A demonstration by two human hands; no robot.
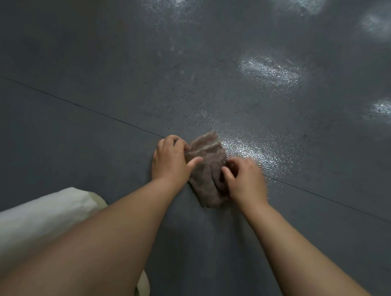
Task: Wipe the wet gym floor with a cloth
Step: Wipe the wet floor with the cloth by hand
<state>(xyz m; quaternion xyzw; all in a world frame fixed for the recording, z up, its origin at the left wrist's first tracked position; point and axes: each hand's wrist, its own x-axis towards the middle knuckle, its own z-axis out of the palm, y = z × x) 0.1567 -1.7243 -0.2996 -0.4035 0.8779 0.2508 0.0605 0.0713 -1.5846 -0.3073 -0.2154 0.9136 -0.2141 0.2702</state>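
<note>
head view: both hands bunch a brownish terry cloth [207,171] on the dark gym floor [78,63], left hand [172,160] and right hand [244,177] pinching its sides, likely refolding beside a glistening wet patch [247,151]

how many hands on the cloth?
2. Left hand holds the cloth at its left edge; right hand grips its right side, near the floor seam.
</note>
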